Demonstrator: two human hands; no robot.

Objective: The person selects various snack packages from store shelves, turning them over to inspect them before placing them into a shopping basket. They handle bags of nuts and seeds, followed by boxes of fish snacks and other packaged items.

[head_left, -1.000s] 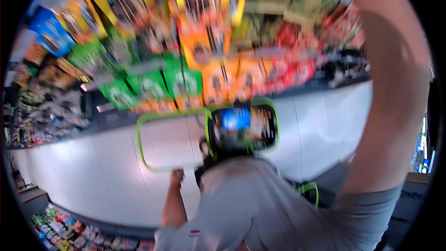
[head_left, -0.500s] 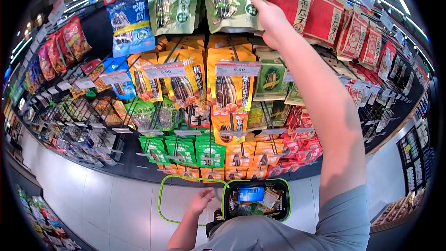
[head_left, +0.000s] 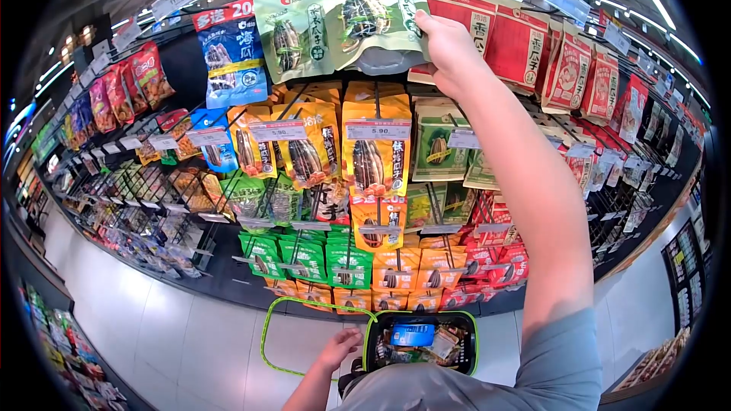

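1. Blue snack bag [head_left: 228, 53], hanging on the top row.
2. Red packets [head_left: 525, 42], upper right pegs.
3. Orange seed bags [head_left: 375, 156], middle row, price tag above.
4. Green packets [head_left: 304, 255], low row.
5. White floor tiles [head_left: 167, 335].

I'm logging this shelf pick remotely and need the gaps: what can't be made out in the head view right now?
- Right hand on the pale green snack bag: its fingers go behind the bag, so the grip is hidden.
- Left hand by the green wire basket handle: contact is too small to tell.
- Contents of the green-rimmed shopping basket: partly hidden by the grey shirt.
- Lower-shelf price tags: too small to read.
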